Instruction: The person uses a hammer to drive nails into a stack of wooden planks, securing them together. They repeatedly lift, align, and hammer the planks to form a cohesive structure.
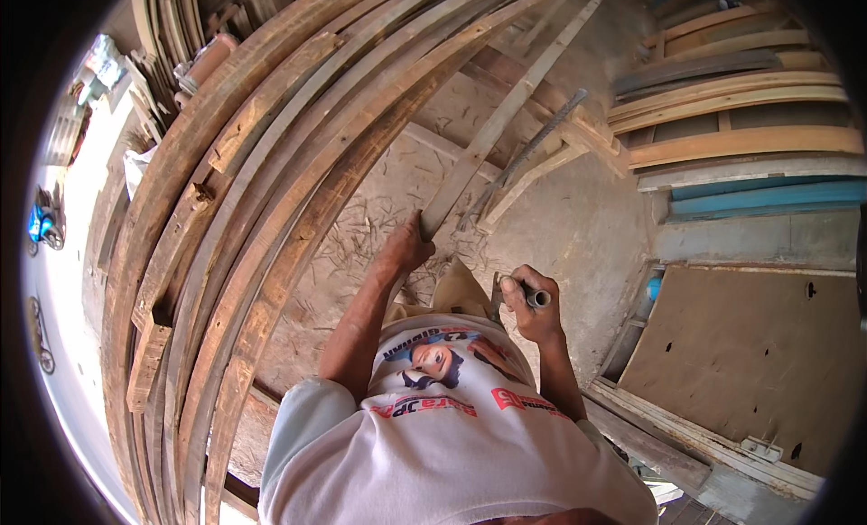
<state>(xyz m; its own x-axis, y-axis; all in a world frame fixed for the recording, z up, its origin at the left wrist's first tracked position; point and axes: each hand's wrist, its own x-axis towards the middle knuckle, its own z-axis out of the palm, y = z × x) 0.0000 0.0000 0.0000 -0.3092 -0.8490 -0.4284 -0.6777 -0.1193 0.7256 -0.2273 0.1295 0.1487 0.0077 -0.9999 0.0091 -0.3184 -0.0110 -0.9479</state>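
Left hand [408, 252] is clamped around the near part of a long, straight, narrow grey-brown wooden board [492, 135]. Board location: in front of the torso, slanting up and right across the workspace to the top edge of the view. Looks weathered: flat broad face, dull greyish surface, darker patches along it. Whether it continues past the hand, can't tell; hand and forearm cover that bit.

Right hand [535, 310] is fisted around a dull grey tool with a round tubular end [540, 298], held near the belly, apart from the board. Tube end points up, hollow-looking. Thin metal part shows on the hand's left side; exact type unclear.

Left of the board: stack of long brown timber beams [262, 245], scuffed. Below: grey concrete floor [591, 223], scattered with thin brown scraps.
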